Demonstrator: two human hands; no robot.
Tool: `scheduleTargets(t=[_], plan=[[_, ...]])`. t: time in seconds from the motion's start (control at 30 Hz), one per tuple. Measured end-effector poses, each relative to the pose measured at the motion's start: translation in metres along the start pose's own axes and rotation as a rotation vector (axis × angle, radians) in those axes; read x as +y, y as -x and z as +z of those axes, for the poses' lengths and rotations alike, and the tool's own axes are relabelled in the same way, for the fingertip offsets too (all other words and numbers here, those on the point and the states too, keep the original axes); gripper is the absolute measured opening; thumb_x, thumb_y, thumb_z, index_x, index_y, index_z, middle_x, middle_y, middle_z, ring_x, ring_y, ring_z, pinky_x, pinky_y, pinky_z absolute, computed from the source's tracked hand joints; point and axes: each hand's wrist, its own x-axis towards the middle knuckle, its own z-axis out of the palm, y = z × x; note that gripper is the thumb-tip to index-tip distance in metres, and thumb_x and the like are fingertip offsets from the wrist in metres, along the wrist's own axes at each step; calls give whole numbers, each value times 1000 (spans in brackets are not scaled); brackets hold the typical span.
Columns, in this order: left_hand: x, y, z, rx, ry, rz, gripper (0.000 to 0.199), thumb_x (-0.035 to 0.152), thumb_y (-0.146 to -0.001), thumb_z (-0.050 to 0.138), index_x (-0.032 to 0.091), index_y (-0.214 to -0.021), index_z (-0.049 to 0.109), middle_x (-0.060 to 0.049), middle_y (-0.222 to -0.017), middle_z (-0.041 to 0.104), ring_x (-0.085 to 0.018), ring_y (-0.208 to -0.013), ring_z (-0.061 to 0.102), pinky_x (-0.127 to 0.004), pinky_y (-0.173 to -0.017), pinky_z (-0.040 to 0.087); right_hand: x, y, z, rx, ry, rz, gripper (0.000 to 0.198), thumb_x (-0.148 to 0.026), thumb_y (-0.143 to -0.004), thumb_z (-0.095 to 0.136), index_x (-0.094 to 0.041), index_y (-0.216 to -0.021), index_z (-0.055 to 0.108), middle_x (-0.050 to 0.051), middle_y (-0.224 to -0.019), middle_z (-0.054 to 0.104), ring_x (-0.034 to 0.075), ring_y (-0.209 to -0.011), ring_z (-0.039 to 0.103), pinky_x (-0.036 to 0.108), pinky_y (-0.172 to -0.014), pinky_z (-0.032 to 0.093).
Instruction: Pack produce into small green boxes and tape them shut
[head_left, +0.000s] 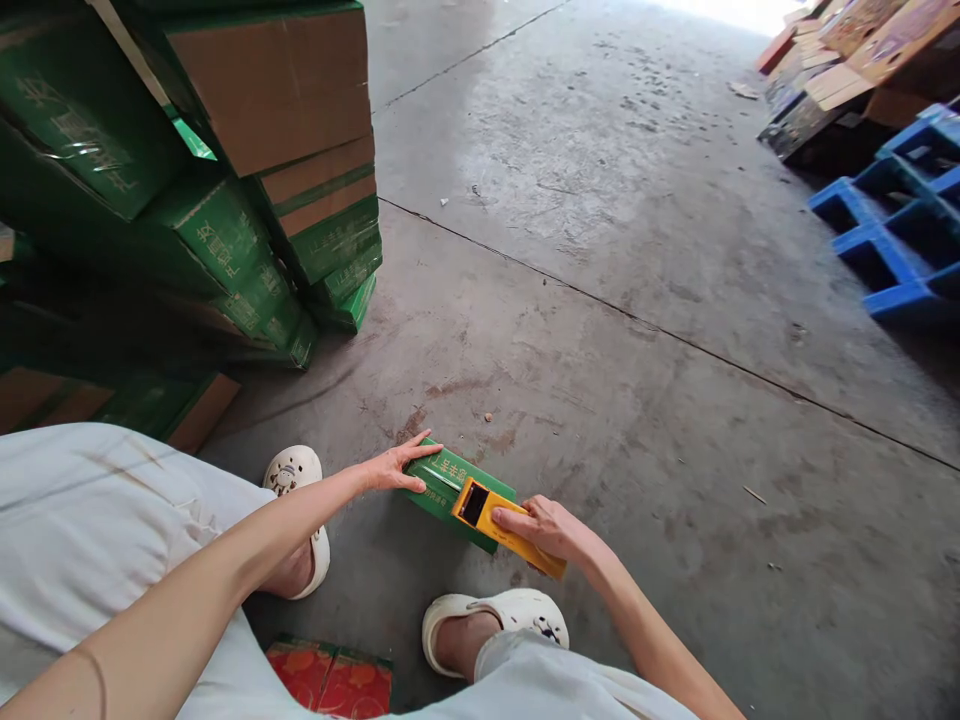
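Note:
A green carton (463, 467) with pale printed characters lies on the concrete floor between my feet and a little ahead of them. Across its left end rests my left hand (394, 468), open, with fingers and thumb spread on the top. My right hand (546, 525) is closed around a yellow hand-held tool (480, 500) with a dark window near its front; its exact kind is unclear. The tool's front end is over the carton's right part, hiding some of the top. Whether it touches the carton, I cannot tell.
Green and brown cartons (270, 90) are stacked high on the left. Blue pallets (870, 245) and more boxes (840, 90) stand at the right. A red patterned carton (352, 685) sits near my legs, beside my white clogs (525, 610). A seam crosses the floor (675, 420).

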Motion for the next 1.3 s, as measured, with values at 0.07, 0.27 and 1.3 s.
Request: scheduleTargets(t=[0.07,0.27,1.3], plan=[[1,0,0,-10,-3,-8,105,71,-75,84,35,-165,43,-9,-181,9,-39,-166,9,-55,-131,22,-3,-4,3,-22,49,-2,58,-73,-88,60,-20,-66,59,3,-68,59,16,-64,53,28,-54,31],[7,4,-4,-45,-106,-33,106,74,-81,76,36,-169,30,-9,-182,6,-41,-165,12,-53,-128,30,-7,-10,9,30,105,53,59,-73,-90,61,-16,-75,68,9,-76,68,18,-67,58,29,-56,33],[46,-29,79,105,-901,288,110,49,-63,78,12,-159,40,-20,-152,52,-42,-145,43,-55,-133,15,36,53,-9,-5,254,210,53,-67,-95,58,-17,-99,74,14,-96,77,23,-80,71,28,-59,35]])
